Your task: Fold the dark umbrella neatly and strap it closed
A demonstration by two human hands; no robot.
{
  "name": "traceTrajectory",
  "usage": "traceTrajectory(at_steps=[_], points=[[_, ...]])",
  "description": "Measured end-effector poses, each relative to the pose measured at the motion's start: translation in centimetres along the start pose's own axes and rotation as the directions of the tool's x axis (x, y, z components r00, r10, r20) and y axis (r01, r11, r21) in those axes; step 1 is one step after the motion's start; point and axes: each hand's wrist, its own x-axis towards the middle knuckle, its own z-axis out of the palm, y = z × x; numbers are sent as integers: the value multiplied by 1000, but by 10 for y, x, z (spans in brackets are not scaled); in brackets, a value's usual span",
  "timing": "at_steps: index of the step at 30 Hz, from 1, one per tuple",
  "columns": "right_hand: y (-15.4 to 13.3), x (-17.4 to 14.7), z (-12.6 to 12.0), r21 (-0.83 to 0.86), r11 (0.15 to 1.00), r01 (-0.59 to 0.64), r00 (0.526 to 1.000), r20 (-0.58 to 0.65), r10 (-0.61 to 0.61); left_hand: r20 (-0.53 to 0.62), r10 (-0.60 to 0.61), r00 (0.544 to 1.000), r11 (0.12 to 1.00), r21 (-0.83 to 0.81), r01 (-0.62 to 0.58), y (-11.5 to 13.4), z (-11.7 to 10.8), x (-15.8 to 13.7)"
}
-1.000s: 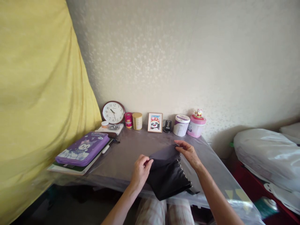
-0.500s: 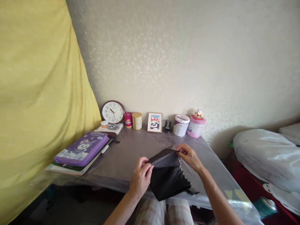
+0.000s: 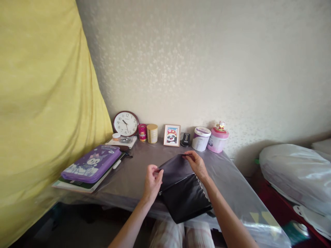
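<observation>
A black fabric bag (image 3: 184, 201) with a black-and-white edging along its right side lies tilted over the table's front edge, above my knees. My left hand (image 3: 152, 182) is closed, thumb and fingers pinching the left corner of its lifted upper layer. The far right corner of that same layer is pinched by my right hand (image 3: 197, 165). Between my hands the dark grey inner face of the layer is spread out, and a thin pale line crosses the bag below it. The bag's underside is hidden.
The table (image 3: 139, 172) wears a clear plastic cover. At left lie a purple zip case (image 3: 91, 163) and books. Along the wall stand a clock (image 3: 126, 123), cans, a framed panda picture (image 3: 171, 135), and two tubs. A white plastic-wrapped bundle (image 3: 292, 168) sits at right.
Both hands have moved up and away from me, lifting the bag's upper layer and spreading it back. More of its grey inner face shows.
</observation>
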Motion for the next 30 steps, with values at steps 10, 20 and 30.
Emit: traceTrajectory(at_steps=[10,20,30], points=[[7,-6,30,-179,956,232,972,89,-219,81,8,997,951,307,-32,-49,-5,36],[27,-58,41,-582,693,426,853,514,-92,29,-20,999,870,493,4,-71,-2,49],[50,-52,32,-735,586,342,912,410,-19,96,96,991,764,630,-135,-59,-5,31]])
